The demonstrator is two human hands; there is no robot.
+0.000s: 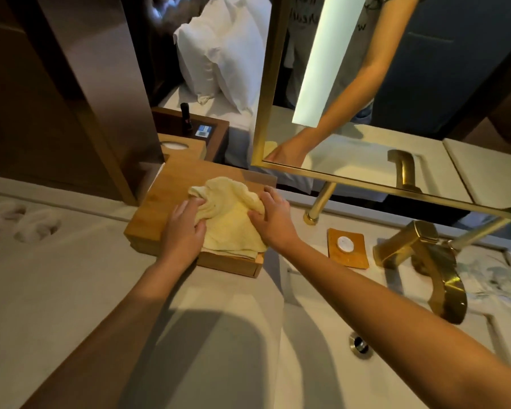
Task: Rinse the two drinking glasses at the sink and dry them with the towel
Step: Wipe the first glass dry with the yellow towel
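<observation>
Left hand grip: the left hand point(183, 228) lies on the near-left part of the pale yellow towel point(229, 215), fingers curled into the cloth and bunching a fold; closed on the towel, as far as I can see.
Right hand grip: the right hand point(273, 219) is on the towel's right edge, thumb and fingers pinching a raised ridge of cloth; also closed on the towel.
Towel: crumpled between the two hands, on top of the wooden tray point(148, 215) that sits on the bench point(71, 276).
Drinking glasses: I can't see either one anywhere, not under the hands, not on the bench, not by the sink; one could be wrapped inside the cloth, but the folds hide it.
Sink: the basin point(322, 364) is to the right of and nearer than both hands, with its drain point(359, 345) showing and the gold faucet point(425, 261) not running.
Beyond the right hand: a small wooden soap dish point(348, 247) between the tray and the faucet, and the gold-framed mirror point(263, 84) above.
Progress: judging from this, it is the towel stage, either picking it up or putting it back; with no glasses in sight I can't say whether rinsing is done.
Left to do: unclear; at the least, both glasses need accounting for.
</observation>
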